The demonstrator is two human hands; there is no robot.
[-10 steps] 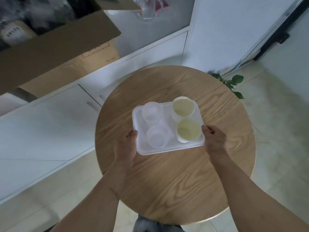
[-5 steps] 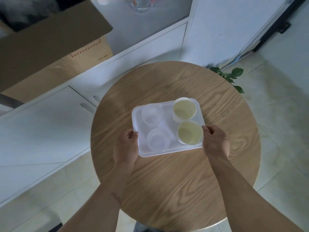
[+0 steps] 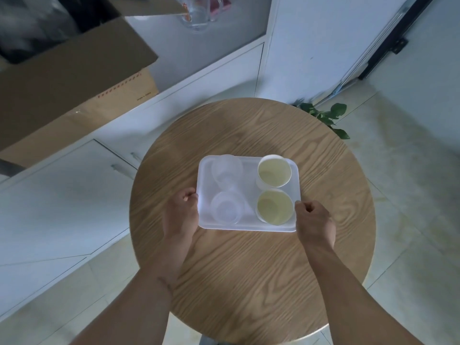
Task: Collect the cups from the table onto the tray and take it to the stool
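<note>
Your left hand grips the white plastic tray's left edge and your right hand its right edge, over the round wooden table; two clear cups and two paper cups stand on it.

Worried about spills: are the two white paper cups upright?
Upright: both white paper cups show open round mouths on the white plastic tray.

White tray, two pale-yellow cups, wood-grain table, brown box
</note>
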